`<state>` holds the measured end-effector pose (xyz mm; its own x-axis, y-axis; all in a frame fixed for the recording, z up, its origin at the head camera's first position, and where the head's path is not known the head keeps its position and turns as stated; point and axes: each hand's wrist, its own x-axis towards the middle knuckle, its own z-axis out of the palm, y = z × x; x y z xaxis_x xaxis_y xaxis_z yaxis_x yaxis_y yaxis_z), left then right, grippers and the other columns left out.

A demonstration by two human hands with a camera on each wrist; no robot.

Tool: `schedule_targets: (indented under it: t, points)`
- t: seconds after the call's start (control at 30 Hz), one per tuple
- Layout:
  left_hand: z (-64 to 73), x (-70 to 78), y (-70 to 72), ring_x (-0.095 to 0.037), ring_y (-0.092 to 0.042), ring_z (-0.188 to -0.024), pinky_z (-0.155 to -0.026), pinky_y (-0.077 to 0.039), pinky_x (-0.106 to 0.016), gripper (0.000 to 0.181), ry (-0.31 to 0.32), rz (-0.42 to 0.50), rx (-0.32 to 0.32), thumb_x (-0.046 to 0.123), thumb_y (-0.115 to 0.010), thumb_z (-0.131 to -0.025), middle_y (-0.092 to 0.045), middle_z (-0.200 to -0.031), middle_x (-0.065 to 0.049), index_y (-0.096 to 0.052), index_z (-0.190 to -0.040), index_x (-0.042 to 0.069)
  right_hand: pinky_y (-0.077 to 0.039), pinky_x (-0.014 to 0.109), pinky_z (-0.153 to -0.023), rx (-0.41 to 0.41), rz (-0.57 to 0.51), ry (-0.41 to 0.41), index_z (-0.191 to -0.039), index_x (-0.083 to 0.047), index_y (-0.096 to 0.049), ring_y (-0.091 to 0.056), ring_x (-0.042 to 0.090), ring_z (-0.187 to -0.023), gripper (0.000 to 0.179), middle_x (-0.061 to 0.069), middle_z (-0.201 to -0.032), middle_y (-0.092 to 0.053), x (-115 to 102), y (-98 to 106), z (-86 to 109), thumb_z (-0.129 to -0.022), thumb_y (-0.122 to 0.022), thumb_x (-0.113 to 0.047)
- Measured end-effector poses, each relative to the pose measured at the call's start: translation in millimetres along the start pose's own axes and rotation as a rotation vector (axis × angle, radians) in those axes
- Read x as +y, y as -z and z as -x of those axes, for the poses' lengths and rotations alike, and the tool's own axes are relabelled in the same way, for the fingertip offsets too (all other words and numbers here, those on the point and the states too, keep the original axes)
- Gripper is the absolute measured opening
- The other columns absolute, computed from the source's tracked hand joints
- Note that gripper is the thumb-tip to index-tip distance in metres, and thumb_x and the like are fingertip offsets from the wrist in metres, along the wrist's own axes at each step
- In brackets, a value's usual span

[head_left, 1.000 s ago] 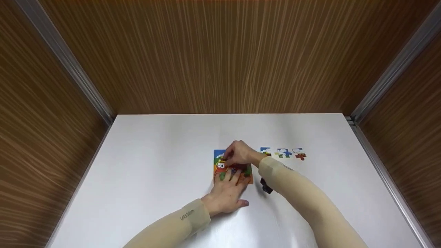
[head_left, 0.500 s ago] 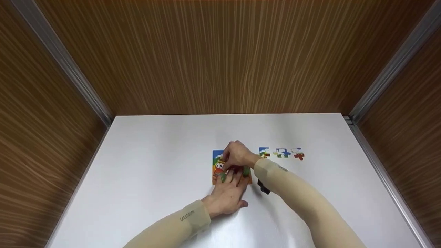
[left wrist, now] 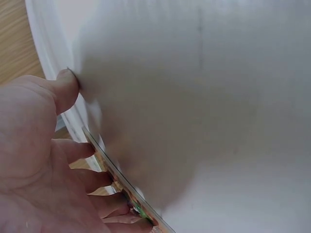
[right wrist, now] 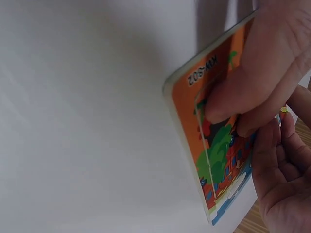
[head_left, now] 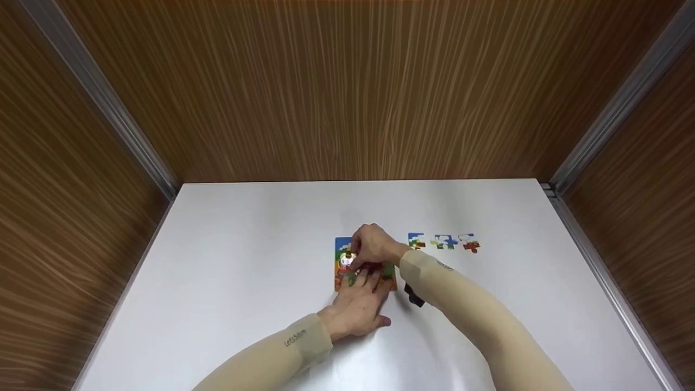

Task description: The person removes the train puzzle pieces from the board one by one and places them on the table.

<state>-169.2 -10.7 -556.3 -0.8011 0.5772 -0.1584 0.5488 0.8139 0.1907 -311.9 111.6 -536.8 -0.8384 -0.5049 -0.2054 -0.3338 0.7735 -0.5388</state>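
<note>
A colourful puzzle board with a rounded corner lies flat on the white table under both hands. My left hand rests on its lower part with fingers spread straight and thumb out to the side. Over the board's upper middle, my right hand has thumb and fingers curled together. It appears to pinch a small puzzle piece, mostly hidden; a yellow and red bit shows by its fingertips in the right wrist view. The board's orange border and green and red picture show there too.
To the right of the board lie three loose puzzle pieces in a row: one partly beside the right wrist, a blue and white piece and a red and white piece. Brown wood-grain walls enclose the table.
My right hand and its fingertips have shifted slightly down over the board. The left hand stays pressed on the board, and the loose pieces stay where they were.
</note>
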Motion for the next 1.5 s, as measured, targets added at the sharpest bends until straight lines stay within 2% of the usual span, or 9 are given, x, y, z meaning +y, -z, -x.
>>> schedule_targets:
  t: [0.2, 0.43, 0.77, 0.87, 1.03, 1.17, 1.3, 1.5]
  points:
    - [-2.0, -1.0, 0.4, -0.038, -0.032, -0.172, -0.127, -0.043, -0.071, 0.082, 0.006, -0.060, 0.017, 0.064, -0.070, -0.103, -0.033, -0.186, -0.012, -0.045, -0.170, 0.026, -0.056, 0.021, -0.072, 0.023, -0.116, 0.013, -0.093, -0.010, -0.085, -0.070, 0.009, -0.079, 0.016, 0.005, -0.091, -0.084, 4.4, 1.0, 1.5, -0.086, -0.098, -0.017]
    - [-3.2, -0.9, 0.2, -0.037, -0.032, -0.173, -0.128, -0.042, -0.072, 0.082, 0.016, -0.048, -0.001, 0.065, -0.069, -0.104, -0.031, -0.187, -0.012, -0.045, -0.172, 0.025, -0.057, 0.021, -0.074, 0.014, -0.223, 0.017, -0.102, -0.010, -0.088, -0.072, 0.008, -0.080, 0.010, 0.006, -0.095, -0.086, 7.4, 1.6, 3.7, -0.092, -0.090, -0.010]
    - [-4.7, 0.0, 2.3, -0.037, -0.030, -0.174, -0.130, -0.040, -0.072, 0.085, 0.014, -0.044, -0.015, 0.065, -0.068, -0.104, -0.028, -0.188, -0.012, -0.043, -0.174, 0.023, -0.054, 0.020, -0.070, -0.011, -0.327, -0.031, -0.099, -0.005, -0.088, -0.068, 0.007, -0.076, 0.007, 0.005, -0.090, -0.085, 11.1, 3.6, 3.2, -0.095, -0.083, -0.003]
    - [-5.3, -0.1, 2.5, -0.038, -0.030, -0.174, -0.131, -0.040, -0.072, 0.087, 0.013, -0.041, -0.021, 0.065, -0.068, -0.105, -0.028, -0.188, -0.013, -0.041, -0.175, 0.022, -0.054, 0.021, -0.070, -0.001, -0.401, -0.058, -0.102, -0.001, -0.086, -0.067, 0.009, -0.076, 0.009, 0.001, -0.086, -0.081, 13.4, 5.7, 3.5, -0.096, -0.080, -0.002]
    - [-6.2, -0.7, 2.0, -0.038, -0.027, -0.175, -0.133, -0.037, -0.072, 0.088, 0.019, -0.034, -0.050, 0.066, -0.066, -0.106, -0.026, -0.189, -0.012, -0.039, -0.177, 0.021, -0.063, 0.024, -0.072, -0.021, -0.546, -0.109, -0.107, 0.002, -0.083, -0.070, 0.011, -0.080, 0.011, -0.002, -0.085, -0.076, 17.8, 10.0, 6.1, -0.099, -0.077, -0.001]
    - [-6.3, -1.2, 2.0, -0.037, -0.026, -0.176, -0.134, -0.035, -0.072, 0.086, 0.029, -0.022, -0.066, 0.065, -0.066, -0.106, -0.025, -0.190, -0.010, -0.039, -0.176, 0.023, -0.066, 0.027, -0.074, -0.027, -0.564, -0.116, -0.109, -0.001, -0.084, -0.072, 0.011, -0.083, 0.010, -0.002, -0.089, -0.079, 20.7, 16.1, 9.6, -0.101, -0.079, -0.005]
    - [-6.8, -1.3, 2.1, -0.038, -0.026, -0.176, -0.134, -0.034, -0.073, 0.087, 0.037, 0.000, -0.072, 0.064, -0.067, -0.106, -0.024, -0.190, -0.011, -0.038, -0.177, 0.022, -0.066, 0.028, -0.075, 0.006, -0.554, -0.114, -0.109, -0.004, -0.085, -0.071, 0.012, -0.083, 0.011, -0.001, -0.093, -0.082, 27.2, 26.9, 14.0, -0.101, -0.081, -0.011]
    - [-8.2, -1.9, 2.3, -0.039, -0.028, -0.175, -0.134, -0.034, -0.073, 0.088, 0.055, 0.012, -0.082, 0.065, -0.068, -0.105, -0.027, -0.189, -0.011, -0.039, -0.177, 0.023, -0.062, 0.027, -0.071, 0.070, -0.538, -0.108, -0.111, -0.004, -0.086, -0.069, 0.011, -0.080, 0.014, -0.001, -0.095, -0.083, 43.4, 47.5, 26.0, -0.100, -0.082, -0.011]
